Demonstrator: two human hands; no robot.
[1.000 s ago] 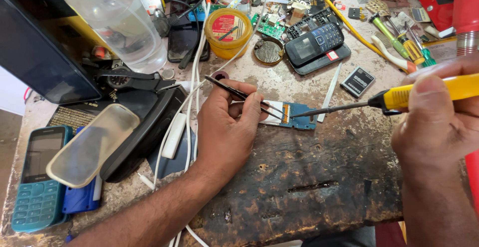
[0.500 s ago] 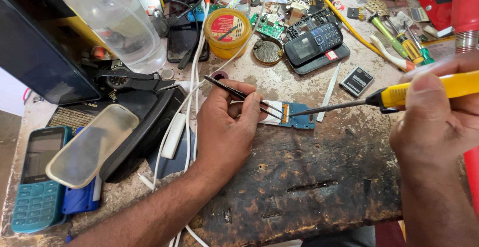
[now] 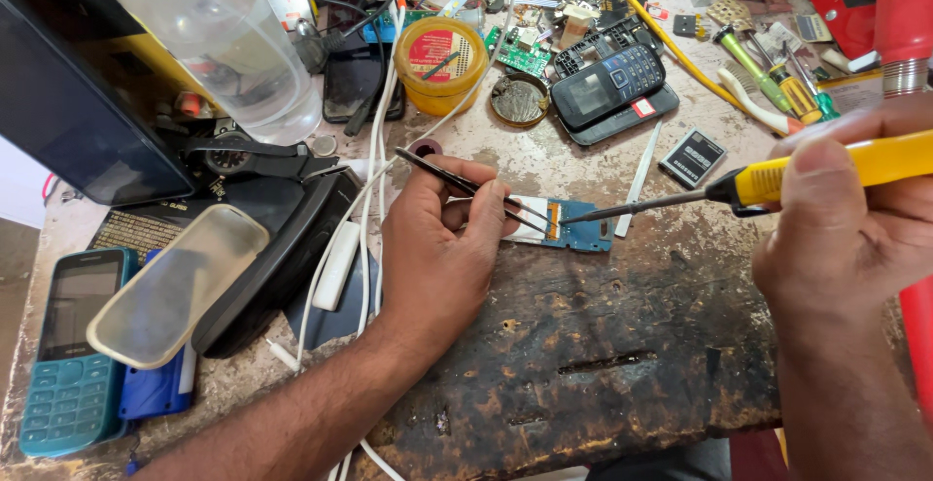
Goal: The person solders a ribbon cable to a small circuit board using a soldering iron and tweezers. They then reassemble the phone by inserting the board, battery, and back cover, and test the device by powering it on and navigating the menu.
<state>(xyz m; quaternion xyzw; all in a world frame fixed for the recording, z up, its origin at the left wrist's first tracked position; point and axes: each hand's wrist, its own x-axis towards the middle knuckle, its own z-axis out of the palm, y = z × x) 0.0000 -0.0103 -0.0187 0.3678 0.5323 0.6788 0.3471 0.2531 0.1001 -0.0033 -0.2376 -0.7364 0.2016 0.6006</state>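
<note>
Your left hand (image 3: pixel 442 253) is closed in a pinch on the black tweezers (image 3: pixel 466 188), whose tips reach right onto the small blue circuit board (image 3: pixel 573 230) lying flat on the scarred wooden bench (image 3: pixel 583 364). Your right hand (image 3: pixel 855 238) is wrapped around the yellow-handled soldering iron (image 3: pixel 777 182), and its dark tip meets the board just beside the tweezer tips.

The board looks held by nothing but the tweezers, so a sideways push from the iron could slide it left and bridge neighbouring contacts. Dwell too long and you may lift a pad or scorch the pale strip at the board's left end. Your left fingertips (image 3: pixel 491 211) sit near the hot tip; a slip could burn them.

White cables (image 3: pixel 374 151) run just left of your left hand, close enough to be singed if the iron swings over. Farther off, the yellow tin (image 3: pixel 439 65) and the dark keypad phone (image 3: pixel 610 85) crowd the far side, so withdrawing the iron carelessly could knock them.
</note>
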